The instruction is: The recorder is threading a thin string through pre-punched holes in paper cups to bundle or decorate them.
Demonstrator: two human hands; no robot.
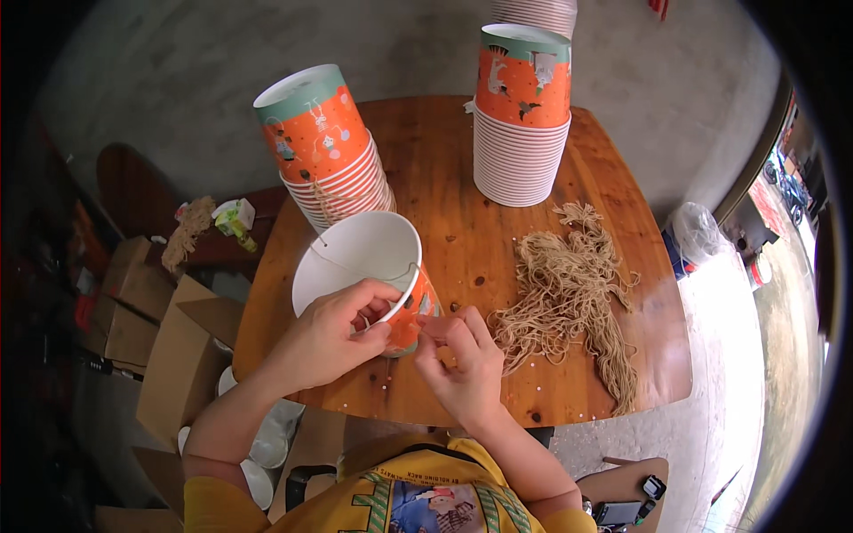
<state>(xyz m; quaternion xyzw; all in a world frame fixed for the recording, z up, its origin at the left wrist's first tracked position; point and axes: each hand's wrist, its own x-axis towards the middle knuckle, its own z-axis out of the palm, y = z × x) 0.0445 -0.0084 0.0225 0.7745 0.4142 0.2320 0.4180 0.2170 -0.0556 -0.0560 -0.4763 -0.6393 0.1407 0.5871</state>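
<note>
A white-lined paper bucket point(378, 240) with an orange printed outside leans on the table in front of me, its mouth tilted toward me. My left hand point(342, 330) grips the near rim, fingers inside and thumb outside. A thin beige cord point(342, 262) runs across the inside from the far wall to the right side of the rim. Just right of the bucket, my right hand point(462, 355) is closed in a pinch near its orange wall. Whatever is between those fingertips is too small to make out. A heap of loose beige cords point(564, 284) lies to its right.
Behind the bucket stands a leaning stack of upturned orange buckets point(322, 133), a cord hanging on it. Another tall stack point(522, 142) is at the back right of the wooden table point(426, 178). Open cardboard boxes point(182, 364) with white buckets sit at lower left.
</note>
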